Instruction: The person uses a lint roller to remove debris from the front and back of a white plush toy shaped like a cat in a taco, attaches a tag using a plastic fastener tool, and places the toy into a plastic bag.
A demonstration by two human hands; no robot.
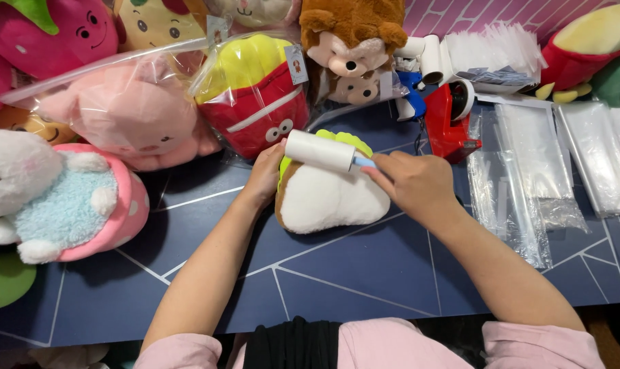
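- Pink sleeves at the bottom edge; both forearms reach over the dark blue worktop (pixel 364 273).
- Right hand (pixel 414 183): fingers closed around the blue handle of a white lint roller (pixel 320 150); handle mostly hidden.
- Left hand (pixel 265 174): fingers curled against the left edge of the white-and-brown plush (pixel 327 198), fingertips hidden behind it.
- Plush lies at worktop centre; roller rests on its top, over a yellow-green part.
- Behind: red tape dispenser (pixel 446 123), bagged fries plush (pixel 255 92).

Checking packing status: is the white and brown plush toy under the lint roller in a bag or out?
Out. The plush toy lies bare on the blue table, with no plastic film over it, unlike the bagged fries plush behind it.
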